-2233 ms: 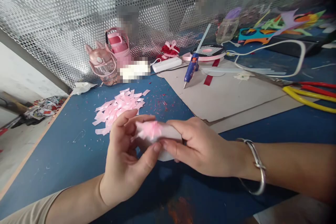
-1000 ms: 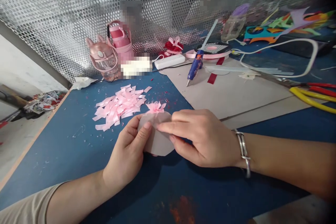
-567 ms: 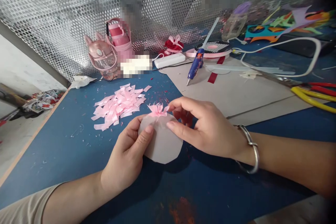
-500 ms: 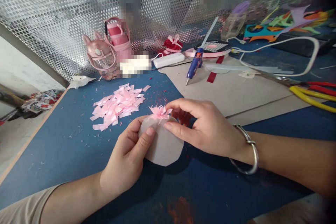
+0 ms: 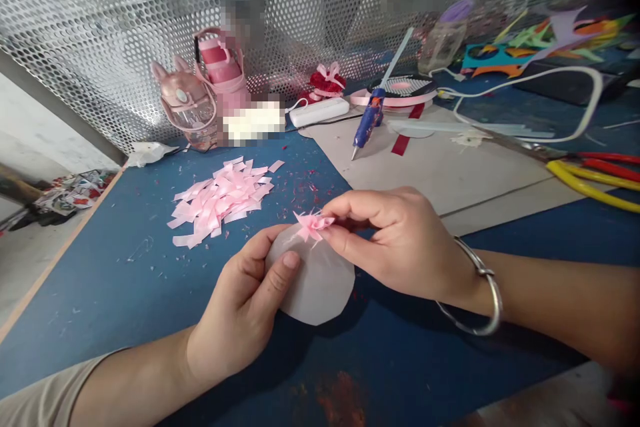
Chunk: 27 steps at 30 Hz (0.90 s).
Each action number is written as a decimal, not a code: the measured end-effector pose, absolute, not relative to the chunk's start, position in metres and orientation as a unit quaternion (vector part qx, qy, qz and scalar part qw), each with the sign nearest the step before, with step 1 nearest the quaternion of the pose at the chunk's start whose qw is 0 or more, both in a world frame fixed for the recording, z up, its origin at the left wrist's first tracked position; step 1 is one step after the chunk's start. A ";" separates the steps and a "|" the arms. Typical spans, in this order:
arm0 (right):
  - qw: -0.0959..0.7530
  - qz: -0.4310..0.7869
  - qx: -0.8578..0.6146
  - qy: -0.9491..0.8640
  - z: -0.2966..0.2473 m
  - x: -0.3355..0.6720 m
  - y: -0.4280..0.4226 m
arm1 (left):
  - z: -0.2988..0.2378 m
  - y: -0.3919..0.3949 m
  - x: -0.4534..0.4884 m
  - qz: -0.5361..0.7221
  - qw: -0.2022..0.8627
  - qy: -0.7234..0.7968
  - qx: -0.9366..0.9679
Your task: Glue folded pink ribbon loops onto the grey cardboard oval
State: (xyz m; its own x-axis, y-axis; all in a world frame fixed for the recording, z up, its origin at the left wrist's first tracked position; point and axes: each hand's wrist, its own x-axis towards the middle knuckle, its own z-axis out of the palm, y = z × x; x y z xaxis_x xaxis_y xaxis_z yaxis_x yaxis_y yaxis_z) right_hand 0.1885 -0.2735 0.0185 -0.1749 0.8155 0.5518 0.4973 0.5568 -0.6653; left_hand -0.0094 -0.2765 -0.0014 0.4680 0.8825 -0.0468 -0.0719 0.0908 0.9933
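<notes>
Between thumb and fingers, my left hand (image 5: 250,293) grips the left edge of a pale grey, round cardboard disc (image 5: 320,287). A small cluster of folded pink ribbon pieces (image 5: 311,225) sits at the disc's far edge. My right hand (image 5: 395,240), with a silver bangle at the wrist, pinches the right side of that pink ribbon cluster between thumb and forefinger. Beyond my left hand lies a loose pile of short pink ribbon strips (image 5: 223,199) on the blue table (image 5: 125,300).
A blue glue gun (image 5: 369,121) with a clear stick rests nose-down on grey cardboard (image 5: 425,173). Yellow-and-red-handled scissors (image 5: 590,180) lie at the right. Pink bottles (image 5: 223,73), a white power strip (image 5: 320,112) and a ribbon roll (image 5: 400,90) stand along the perforated metal screen (image 5: 125,33).
My right thumb and forefinger have closed on the pink ribbon cluster. The disc has tilted and shifted slightly down and right, showing more of its face.
</notes>
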 end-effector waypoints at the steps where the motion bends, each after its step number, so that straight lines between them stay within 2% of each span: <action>1: 0.468 0.176 -0.441 -0.746 0.018 0.188 -0.273 | -0.001 -0.276 -0.010 0.366 0.643 0.361 0.568; 6: 0.477 0.287 -0.427 -0.713 0.013 0.192 -0.268 | -0.002 -0.267 -0.009 0.366 0.634 0.375 0.569; 10: 0.441 0.400 -0.398 -0.698 0.011 0.203 -0.255 | -0.008 -0.257 -0.007 0.353 0.602 0.414 0.584; 13: 0.429 0.351 -0.425 -0.716 0.009 0.214 -0.244 | -0.013 -0.259 -0.005 0.330 0.488 0.438 0.678; 17: 0.473 0.237 -0.454 -0.717 0.004 0.229 -0.224 | -0.011 -0.263 -0.004 0.381 0.345 0.432 0.740; 21: 0.470 0.173 -0.468 -0.728 0.000 0.234 -0.207 | -0.003 -0.246 -0.013 0.424 0.213 0.478 0.739; 24: 0.451 0.155 -0.505 -0.720 0.000 0.232 -0.202 | -0.003 -0.227 -0.022 0.423 0.173 0.550 0.699; 27: 0.434 0.142 -0.548 -0.700 -0.005 0.231 -0.196 | -0.014 -0.215 -0.026 0.393 0.180 0.572 0.697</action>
